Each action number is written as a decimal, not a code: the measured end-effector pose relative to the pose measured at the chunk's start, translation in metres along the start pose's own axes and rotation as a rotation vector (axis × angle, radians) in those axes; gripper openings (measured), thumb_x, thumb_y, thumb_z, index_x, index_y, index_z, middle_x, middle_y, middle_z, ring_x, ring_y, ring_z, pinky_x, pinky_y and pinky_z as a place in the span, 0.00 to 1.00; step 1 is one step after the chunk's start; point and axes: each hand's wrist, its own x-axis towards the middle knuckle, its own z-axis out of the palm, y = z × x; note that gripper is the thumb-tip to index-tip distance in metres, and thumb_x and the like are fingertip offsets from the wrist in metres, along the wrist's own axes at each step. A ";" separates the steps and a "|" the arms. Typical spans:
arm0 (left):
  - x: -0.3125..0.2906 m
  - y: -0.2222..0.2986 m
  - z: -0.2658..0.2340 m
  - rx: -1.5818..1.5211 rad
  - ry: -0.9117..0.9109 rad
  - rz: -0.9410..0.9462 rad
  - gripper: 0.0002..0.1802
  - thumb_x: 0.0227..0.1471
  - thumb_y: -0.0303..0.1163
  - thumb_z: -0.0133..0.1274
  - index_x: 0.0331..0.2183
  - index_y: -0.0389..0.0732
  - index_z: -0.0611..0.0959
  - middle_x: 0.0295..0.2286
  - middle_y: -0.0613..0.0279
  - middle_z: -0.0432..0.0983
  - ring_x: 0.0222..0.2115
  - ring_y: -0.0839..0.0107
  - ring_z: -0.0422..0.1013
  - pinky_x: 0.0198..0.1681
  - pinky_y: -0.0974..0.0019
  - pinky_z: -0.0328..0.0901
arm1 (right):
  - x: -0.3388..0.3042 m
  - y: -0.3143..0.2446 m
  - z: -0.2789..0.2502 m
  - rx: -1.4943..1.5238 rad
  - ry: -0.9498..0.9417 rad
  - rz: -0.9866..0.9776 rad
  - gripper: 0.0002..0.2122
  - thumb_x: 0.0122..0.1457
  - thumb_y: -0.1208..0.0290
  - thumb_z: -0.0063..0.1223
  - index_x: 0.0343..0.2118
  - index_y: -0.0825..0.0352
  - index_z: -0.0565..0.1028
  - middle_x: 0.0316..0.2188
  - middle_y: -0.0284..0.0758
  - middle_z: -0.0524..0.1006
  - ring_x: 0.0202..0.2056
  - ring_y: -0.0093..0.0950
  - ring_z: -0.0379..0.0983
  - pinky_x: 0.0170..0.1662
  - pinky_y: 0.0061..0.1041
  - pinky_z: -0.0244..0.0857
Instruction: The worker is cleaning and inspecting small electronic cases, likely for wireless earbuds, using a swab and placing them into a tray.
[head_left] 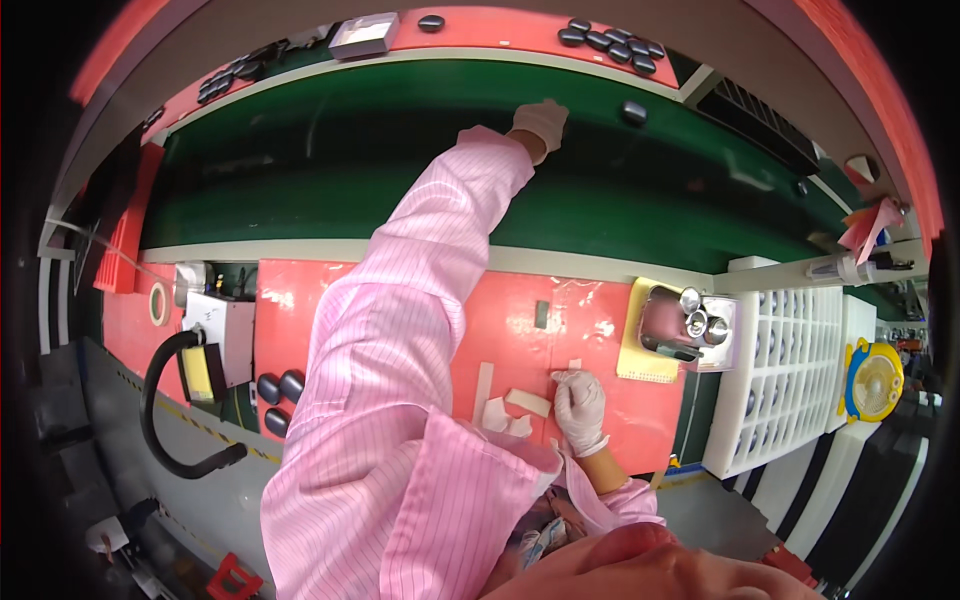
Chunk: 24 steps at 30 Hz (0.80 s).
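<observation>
My left hand (541, 124), in a white glove and pink striped sleeve, is stretched out over the green conveyor belt (330, 190). Its fingers are turned away, so their hold cannot be made out. To its right, a dark rounded piece shaped like a computer mouse (633, 113) sits apart on the belt. Close to my body, my gloved right hand (581, 410) rests on the red-covered table (640, 430), its fingers curled together; whatever they hold is hidden. Left of it lie a pale flat block (528, 402) and white scraps (495, 414).
Several dark pieces (620, 48) and a grey box (364, 36) line the far shelf. Right of me are a metal tray (665, 322) on a yellow notepad (632, 362), a white foam tray (735, 425) and a yellow-blue fan (873, 383). A black hose (150, 400) curves at left.
</observation>
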 end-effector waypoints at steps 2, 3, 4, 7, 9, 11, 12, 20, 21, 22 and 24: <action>-0.029 0.002 -0.003 -0.066 -0.121 0.047 0.24 0.41 0.40 0.59 0.43 0.45 0.77 0.42 0.54 0.72 0.45 0.57 0.71 0.43 0.56 0.68 | -0.001 0.002 -0.005 0.008 -0.015 0.019 0.07 0.48 0.84 0.49 0.31 0.67 0.74 0.29 0.38 0.76 0.34 0.38 0.72 0.40 0.34 0.66; -0.046 0.007 -0.013 -0.111 -0.190 0.053 0.25 0.39 0.41 0.60 0.42 0.44 0.78 0.41 0.55 0.74 0.45 0.57 0.70 0.43 0.58 0.68 | -0.002 0.006 -0.006 -0.008 -0.001 0.023 0.07 0.49 0.83 0.48 0.31 0.68 0.75 0.29 0.39 0.76 0.34 0.38 0.72 0.41 0.34 0.66; -0.068 0.003 -0.023 -0.104 -0.202 0.041 0.25 0.39 0.41 0.60 0.42 0.44 0.78 0.41 0.55 0.74 0.45 0.57 0.70 0.43 0.58 0.68 | -0.001 0.007 -0.006 -0.021 0.007 0.018 0.06 0.50 0.83 0.48 0.30 0.68 0.75 0.29 0.39 0.76 0.35 0.39 0.72 0.42 0.34 0.66; -0.164 -0.010 -0.051 -0.520 -0.179 -0.061 0.30 0.37 0.42 0.63 0.45 0.44 0.77 0.43 0.56 0.74 0.44 0.59 0.71 0.46 0.62 0.66 | 0.003 0.005 -0.001 0.029 0.001 0.022 0.06 0.53 0.82 0.46 0.30 0.69 0.76 0.30 0.40 0.76 0.36 0.39 0.72 0.44 0.34 0.66; -0.239 -0.008 -0.062 -0.437 -0.103 0.039 0.31 0.37 0.42 0.63 0.45 0.44 0.76 0.41 0.56 0.73 0.42 0.59 0.71 0.45 0.61 0.66 | 0.004 0.001 -0.002 0.047 0.013 0.028 0.06 0.54 0.81 0.47 0.31 0.70 0.76 0.30 0.40 0.76 0.37 0.38 0.72 0.44 0.32 0.65; -0.307 0.007 -0.050 -0.257 -0.108 0.135 0.31 0.38 0.43 0.64 0.46 0.46 0.75 0.38 0.58 0.72 0.40 0.59 0.71 0.43 0.60 0.67 | 0.004 0.002 -0.003 0.070 0.022 0.028 0.06 0.54 0.81 0.47 0.32 0.70 0.76 0.31 0.40 0.76 0.37 0.37 0.73 0.44 0.30 0.65; -0.336 0.018 -0.042 -0.227 -0.161 0.126 0.31 0.39 0.44 0.64 0.47 0.47 0.74 0.36 0.59 0.71 0.37 0.60 0.71 0.42 0.59 0.67 | 0.001 0.004 -0.003 0.085 0.038 0.020 0.06 0.55 0.81 0.47 0.33 0.70 0.76 0.32 0.40 0.77 0.38 0.36 0.73 0.44 0.29 0.65; -0.426 0.039 0.021 -0.191 0.402 0.209 0.29 0.42 0.42 0.63 0.47 0.45 0.75 0.38 0.57 0.74 0.38 0.61 0.71 0.42 0.60 0.66 | -0.015 -0.006 0.003 0.164 0.122 -0.080 0.07 0.56 0.79 0.49 0.37 0.69 0.77 0.33 0.39 0.77 0.40 0.30 0.73 0.45 0.25 0.66; -0.438 0.062 0.021 -0.863 0.429 0.088 0.26 0.46 0.43 0.60 0.45 0.42 0.76 0.38 0.59 0.75 0.37 0.65 0.71 0.41 0.63 0.66 | -0.019 -0.018 0.005 0.349 0.111 -0.025 0.10 0.57 0.77 0.49 0.42 0.68 0.75 0.35 0.35 0.77 0.42 0.27 0.73 0.52 0.27 0.60; -0.452 0.079 0.018 -1.527 0.424 -0.052 0.23 0.50 0.44 0.57 0.44 0.40 0.77 0.38 0.62 0.75 0.36 0.69 0.71 0.41 0.66 0.66 | -0.023 -0.034 0.006 0.541 0.093 0.028 0.13 0.58 0.75 0.50 0.47 0.67 0.73 0.36 0.31 0.78 0.44 0.25 0.72 0.58 0.28 0.54; -0.480 0.104 0.026 -2.242 0.163 0.052 0.20 0.59 0.43 0.48 0.45 0.37 0.75 0.38 0.62 0.76 0.36 0.72 0.72 0.40 0.67 0.67 | -0.034 -0.064 0.003 0.707 -0.029 0.015 0.15 0.58 0.73 0.51 0.50 0.67 0.72 0.37 0.30 0.78 0.45 0.23 0.71 0.63 0.31 0.42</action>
